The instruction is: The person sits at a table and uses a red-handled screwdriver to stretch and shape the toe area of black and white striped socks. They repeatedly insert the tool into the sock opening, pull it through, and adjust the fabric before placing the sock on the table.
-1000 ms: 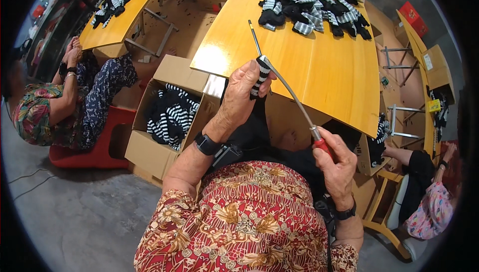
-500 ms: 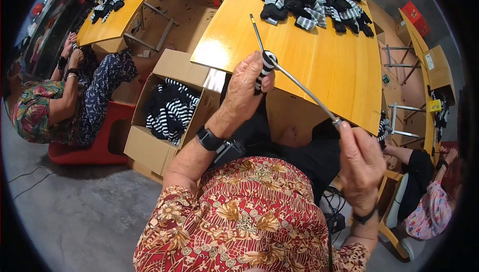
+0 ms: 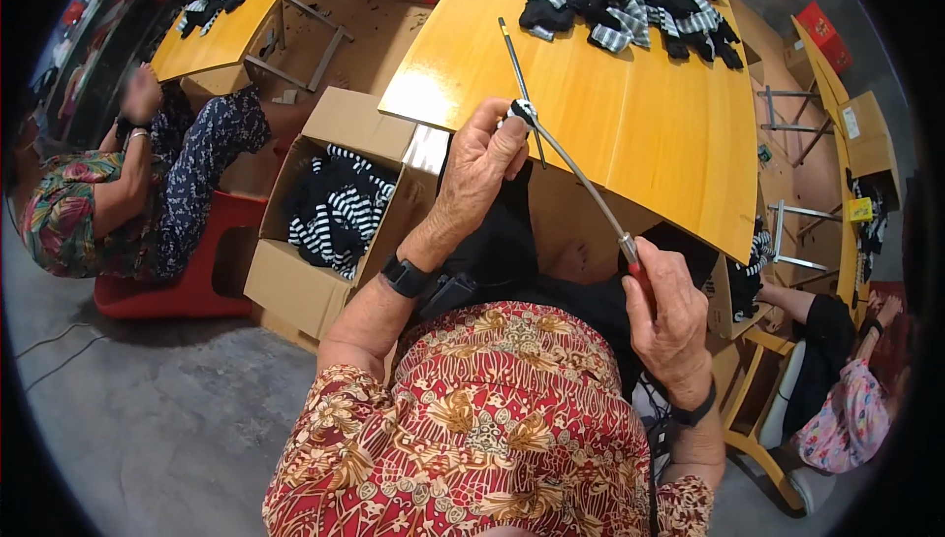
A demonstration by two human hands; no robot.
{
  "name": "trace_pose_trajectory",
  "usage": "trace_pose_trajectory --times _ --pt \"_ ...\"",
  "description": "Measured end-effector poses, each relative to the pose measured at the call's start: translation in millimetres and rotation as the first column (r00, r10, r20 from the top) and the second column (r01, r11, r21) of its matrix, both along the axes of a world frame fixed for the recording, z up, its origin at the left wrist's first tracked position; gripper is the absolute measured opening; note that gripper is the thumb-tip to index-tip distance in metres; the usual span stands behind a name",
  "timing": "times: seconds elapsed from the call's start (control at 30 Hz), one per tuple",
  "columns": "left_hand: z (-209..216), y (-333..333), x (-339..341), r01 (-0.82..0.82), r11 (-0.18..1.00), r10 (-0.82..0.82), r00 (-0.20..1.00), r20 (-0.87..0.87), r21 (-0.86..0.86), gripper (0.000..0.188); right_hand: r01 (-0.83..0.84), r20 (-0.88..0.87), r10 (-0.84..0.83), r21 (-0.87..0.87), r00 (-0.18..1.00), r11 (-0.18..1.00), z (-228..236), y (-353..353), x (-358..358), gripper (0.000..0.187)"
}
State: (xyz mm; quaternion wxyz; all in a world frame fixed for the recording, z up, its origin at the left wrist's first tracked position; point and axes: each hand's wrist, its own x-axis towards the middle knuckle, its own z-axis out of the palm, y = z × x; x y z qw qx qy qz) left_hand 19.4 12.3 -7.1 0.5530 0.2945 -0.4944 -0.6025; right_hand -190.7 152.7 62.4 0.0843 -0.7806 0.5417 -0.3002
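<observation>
My left hand (image 3: pixel 479 165) is closed on a small, bunched black-and-white knitted piece (image 3: pixel 523 112) above the near edge of the yellow table (image 3: pixel 650 143). Its exact kind is mostly hidden by my fingers. My right hand (image 3: pixel 671 318) grips the red handle (image 3: pixel 641 277) of a long metal rod tool (image 3: pixel 583 181). The tool's far end meets the knitted piece at my left fingertips; whether it passes inside cannot be made out. A thin dark rod (image 3: pixel 514 60) with a yellow band near its tip stands close behind the knitted piece, and its lower end shows below my fingers.
Black and striped knitted pieces (image 3: pixel 630 5) lie heaped on the table's far part. At my left stands an open cardboard box (image 3: pixel 281 281) of striped knitwear (image 3: pixel 340 212). A person (image 3: pixel 108 202) sits on a red chair (image 3: pixel 212 271) at left; another person (image 3: pixel 851 409) sits at right.
My right hand has moved left and slightly down with the tool, and its red handle now shows. The knitted piece is more bunched in my left fingers.
</observation>
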Motion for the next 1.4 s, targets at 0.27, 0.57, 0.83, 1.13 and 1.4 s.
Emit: trace_pose_trajectory --times 0.27,0.57,0.83,1.13,1.4 --pt "2.5 -1.4 10.2 0.186 0.981 -0.187 0.982 0.020 0.047 0.033 -0.082 -0.023 0.081 -0.066 0.996 0.994 -3.6 -3.7 -13.5 0.052" --pt "7.9 11.0 -5.1 0.326 0.945 -0.325 0.931 -0.167 -0.024 0.041 0.105 0.231 -0.104 0.008 0.967 0.994 17.7 1.9 -17.2 0.049" --pt "7.0 13.9 0.2 0.247 0.966 -0.251 0.967 -0.053 -0.077 0.039 0.016 0.074 -0.022 0.083 0.997 0.996 47.0 28.0 -28.0 0.053" --pt "16.1 14.5 6.8 0.132 0.958 -0.091 0.982 0.167 -0.255 0.033 -0.045 0.021 0.042 0.125 0.999 0.991 53.9 31.1 -29.4 0.054" --pt "24.5 17.5 6.1 0.161 0.970 -0.123 0.971 0.205 -0.182 0.037 -0.029 -0.122 0.022 -0.060 0.992 0.998 44.7 28.3 -16.8 0.053"
